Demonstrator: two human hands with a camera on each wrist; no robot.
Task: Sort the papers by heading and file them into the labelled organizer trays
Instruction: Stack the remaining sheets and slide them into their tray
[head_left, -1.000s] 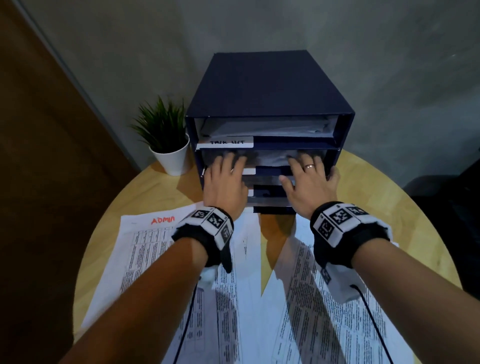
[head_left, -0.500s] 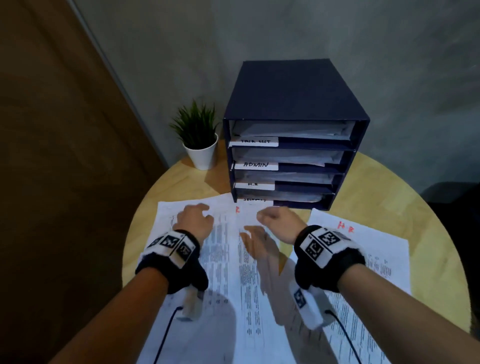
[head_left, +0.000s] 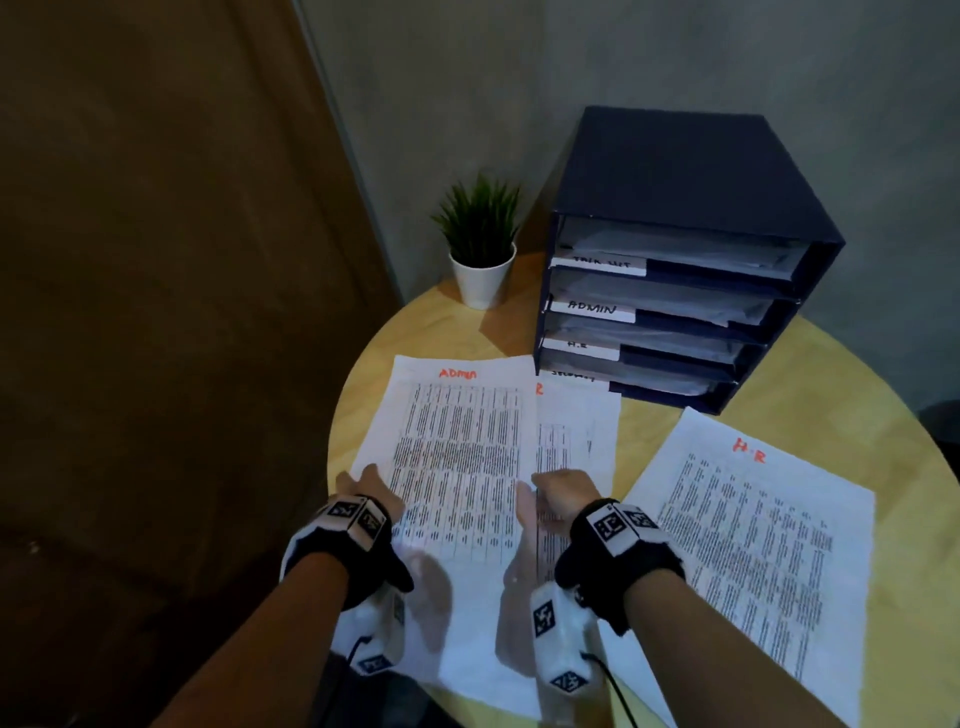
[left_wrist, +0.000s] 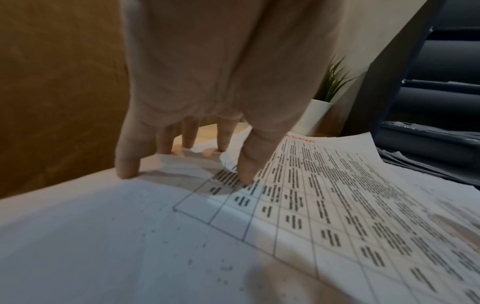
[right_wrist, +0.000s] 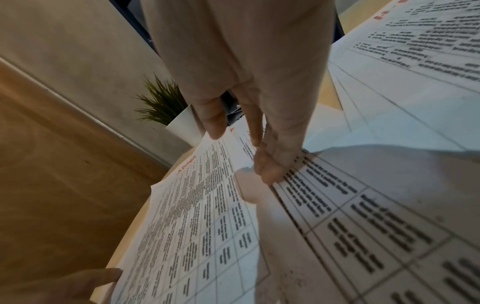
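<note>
The sheet headed ADMIN (head_left: 457, 431) lies on the left of the round table. My left hand (head_left: 371, 493) grips its left edge, thumb on the print and fingertips (left_wrist: 127, 170) at the margin. My right hand (head_left: 561, 491) pinches its right edge, which curls up off a second sheet (head_left: 576, 426) under it, fingers (right_wrist: 270, 170) at the edge and thumb over it. A sheet headed H.R (head_left: 748, 525) lies to the right. The dark blue organizer (head_left: 675, 171) stands behind, with papers in its trays; its second tray is labelled ADMIN (head_left: 592, 309).
A small potted plant (head_left: 480, 249) in a white pot stands left of the organizer. The wooden table's (head_left: 805, 389) rim curves close by my left hand. A brown panel fills the left side and a grey wall stands behind.
Both hands have drawn back from the organizer's trays to the table and now hold the two side edges of the ADMIN sheet. The view has swung left.
</note>
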